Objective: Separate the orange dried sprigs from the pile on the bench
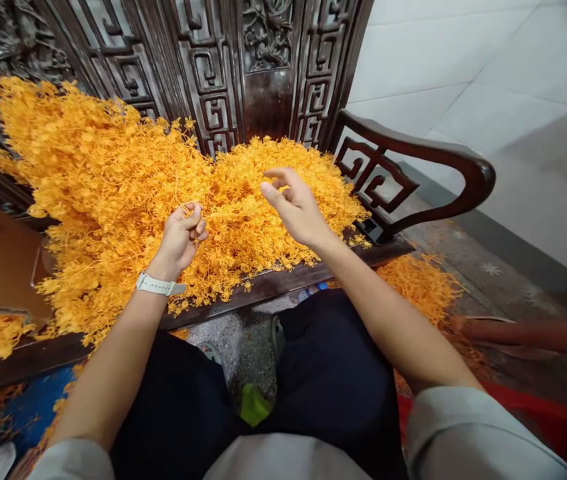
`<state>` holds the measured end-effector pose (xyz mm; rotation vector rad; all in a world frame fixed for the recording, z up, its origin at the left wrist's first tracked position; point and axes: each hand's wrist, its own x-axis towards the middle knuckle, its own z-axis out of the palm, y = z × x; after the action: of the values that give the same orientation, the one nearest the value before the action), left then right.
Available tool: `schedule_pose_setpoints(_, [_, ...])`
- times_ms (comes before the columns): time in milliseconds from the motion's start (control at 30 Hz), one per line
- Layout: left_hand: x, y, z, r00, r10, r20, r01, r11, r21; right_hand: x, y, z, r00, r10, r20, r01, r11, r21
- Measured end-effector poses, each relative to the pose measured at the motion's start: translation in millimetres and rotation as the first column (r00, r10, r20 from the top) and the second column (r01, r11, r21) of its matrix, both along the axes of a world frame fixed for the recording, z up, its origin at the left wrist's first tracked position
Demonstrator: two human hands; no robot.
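Observation:
A big heap of orange artificial flower sprigs (108,167) is piled on the seat of a dark carved wooden bench (313,273). My left hand (181,233), with a pale watch strap on its wrist, is closed in a pinch on a thin orange sprig (223,215) that stretches to the right over the heap. To the right, my right hand (296,203) hovers above the flowers, its thumb and fingers curved and apart, with nothing visible in it. The sprig's far end blends into the pile, so I cannot tell where it stops.
The curved armrest (433,153) bounds the bench on the right. A brown cardboard box (1,260) stands at the left. More orange pieces (421,287) lie on the floor at right. Something green (254,405) is between my legs, and a tiled wall (428,60) rises behind.

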<state>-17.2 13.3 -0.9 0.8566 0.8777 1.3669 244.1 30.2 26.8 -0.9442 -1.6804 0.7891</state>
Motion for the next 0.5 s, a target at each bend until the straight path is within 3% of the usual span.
schedule_pose_setpoints(100, [2, 2, 1.5, 0.999, -0.033, -0.005, 0.033, 0.999, 0.023, 1, 0, -10.1, 0.955, 0.025, 0.297, -0.033, 0.999, 0.023])
schedule_pose_setpoints(200, [3, 1, 5.0, 0.997, -0.070, -0.024, 0.071, 0.996, 0.051, -2, -7, -14.1, 0.918, 0.137, 0.373, -0.139, 0.990, -0.023])
schedule_pose_setpoints(333, [-1, -4, 7.4, 0.976, -0.118, -0.185, 0.147, 0.977, 0.153, -2, -14, -14.4, 0.963, 0.188, 0.193, -0.202, 0.977, 0.061])
schedule_pose_setpoints(433, [0, -8, 7.6, 0.882, -0.187, -0.433, 0.284, 0.943, 0.172, -1, -9, -17.5, 0.991, 0.109, -0.082, -0.101, 0.991, 0.092])
schedule_pose_setpoints(500, [9, -11, 7.6, 0.823, -0.226, -0.521, 0.355, 0.921, 0.161, -3, -2, -22.2, 0.970, 0.034, -0.240, -0.029, 0.999, 0.024])
